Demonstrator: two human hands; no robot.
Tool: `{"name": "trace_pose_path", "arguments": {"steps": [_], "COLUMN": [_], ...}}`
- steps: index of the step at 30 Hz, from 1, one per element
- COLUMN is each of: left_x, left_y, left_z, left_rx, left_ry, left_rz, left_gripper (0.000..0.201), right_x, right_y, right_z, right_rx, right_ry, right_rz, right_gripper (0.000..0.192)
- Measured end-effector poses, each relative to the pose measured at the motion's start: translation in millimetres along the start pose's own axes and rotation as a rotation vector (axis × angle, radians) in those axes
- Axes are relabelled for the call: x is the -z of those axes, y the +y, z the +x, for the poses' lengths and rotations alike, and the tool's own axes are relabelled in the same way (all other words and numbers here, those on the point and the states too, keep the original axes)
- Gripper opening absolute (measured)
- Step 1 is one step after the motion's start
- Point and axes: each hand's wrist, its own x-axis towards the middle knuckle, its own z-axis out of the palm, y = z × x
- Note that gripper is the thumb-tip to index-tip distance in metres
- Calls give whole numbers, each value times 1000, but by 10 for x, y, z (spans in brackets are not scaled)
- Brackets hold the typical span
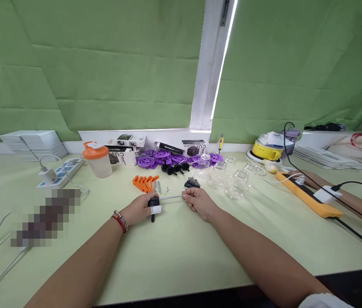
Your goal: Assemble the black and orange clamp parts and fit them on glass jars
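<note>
My left hand [139,208] grips a small black part [153,204] with a white band near its base, held just above the pale green table [174,248]. A thin metal rod [171,197] runs from that black part to my right hand [198,201], which pinches the rod's other end. Just beyond my hands lie several orange plastic pieces [144,182], a few loose screws [159,187] and a bundle of black pieces [192,183].
Purple wheels [161,158], black knobs [174,168], boxes [126,147], an orange-lidded shaker cup [96,159] and clear glass jars [232,179] stand farther back. A power strip [59,172] is at left. Another person's forearm [344,199], an orange tool [309,196] and cables [354,226] are at right.
</note>
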Motion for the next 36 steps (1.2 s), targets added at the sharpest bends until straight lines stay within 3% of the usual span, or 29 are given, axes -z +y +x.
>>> {"name": "trace_pose_path", "arguments": {"steps": [24, 36], "left_x": [3, 4], "left_y": [-5, -15], "left_z": [4, 5], "left_rx": [-11, -4], "left_ry": [6, 2], "left_rz": [14, 37], "left_gripper": [36, 33], "right_x": [15, -24], "right_y": [5, -46], "right_z": [8, -17], "right_rx": [-18, -60], "right_ry": [3, -11], "right_rz": [13, -49], "right_gripper": [26, 33]}}
